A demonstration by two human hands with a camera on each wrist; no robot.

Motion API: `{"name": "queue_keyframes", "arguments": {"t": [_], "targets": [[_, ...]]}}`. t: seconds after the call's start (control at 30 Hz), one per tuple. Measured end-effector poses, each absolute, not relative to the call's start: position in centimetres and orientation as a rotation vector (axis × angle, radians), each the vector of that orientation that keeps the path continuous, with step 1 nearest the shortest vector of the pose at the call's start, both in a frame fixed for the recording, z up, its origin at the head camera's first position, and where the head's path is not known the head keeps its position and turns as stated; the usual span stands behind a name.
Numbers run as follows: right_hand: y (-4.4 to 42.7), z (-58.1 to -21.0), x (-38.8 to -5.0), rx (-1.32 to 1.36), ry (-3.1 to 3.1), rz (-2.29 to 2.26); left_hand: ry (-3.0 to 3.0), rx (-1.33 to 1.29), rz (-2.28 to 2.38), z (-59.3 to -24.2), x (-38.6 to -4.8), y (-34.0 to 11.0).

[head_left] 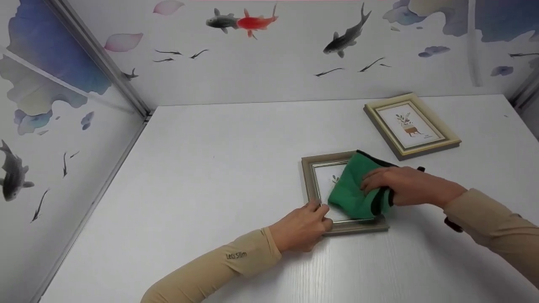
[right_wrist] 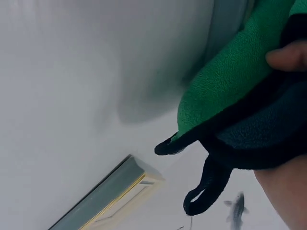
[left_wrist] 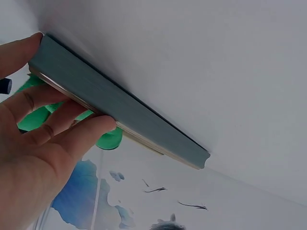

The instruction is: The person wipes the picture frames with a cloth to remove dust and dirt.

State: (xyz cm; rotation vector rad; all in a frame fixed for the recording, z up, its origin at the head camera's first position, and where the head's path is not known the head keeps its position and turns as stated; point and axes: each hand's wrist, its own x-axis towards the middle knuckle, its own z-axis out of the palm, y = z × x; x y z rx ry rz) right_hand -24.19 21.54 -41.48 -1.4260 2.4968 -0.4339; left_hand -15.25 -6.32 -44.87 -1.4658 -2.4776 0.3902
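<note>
A picture frame [head_left: 309,181] with a grey-brown border lies flat on the table, its picture partly covered by a folded green cloth [head_left: 351,189] with black edging. My left hand [head_left: 302,227] grips the frame's lower left corner; in the left wrist view the fingers of that hand [left_wrist: 53,143] lie along the frame's side [left_wrist: 120,105]. My right hand [head_left: 406,185] holds the cloth bunched and presses it on the frame's right part. The right wrist view shows the cloth [right_wrist: 225,81] with a black loop hanging, and part of the hand [right_wrist: 290,57] at its edge.
A second frame [head_left: 452,141], cream and gold with a plant picture, lies behind to the right on the white table [head_left: 189,168]; its side [right_wrist: 112,191] shows in the right wrist view. Panels [head_left: 269,67] painted with fish stand at the back and left.
</note>
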Motion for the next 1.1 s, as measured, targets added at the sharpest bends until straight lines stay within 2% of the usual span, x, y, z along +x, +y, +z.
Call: {"name": "queue_keyframes", "arguments": {"t": [0.33,0.5,0.8,0.97,1.1], "targets": [[21.7,-43.4,-27.0,-1.59,2.811,-0.197,-2.509,-1.473,0.367,-44.8,-15.2,-6.1],[22.2,-43.4,-25.6,-1.598,2.803,-0.175,-2.57,-1.446,0.353,-44.7,-15.1,-5.9],[22.3,-40.4,-21.7,-1.472,2.422,-0.315,-2.617,-1.414,0.303,-44.2,-15.2,-5.9],[22.3,-39.0,-21.2,-1.304,2.239,-0.464,-2.661,-1.409,0.279,-44.0,-15.2,-6.0],[21.9,-38.9,-21.5,-1.288,2.213,-0.503,-2.679,-1.427,0.283,-44.0,-15.3,-6.0]]}}
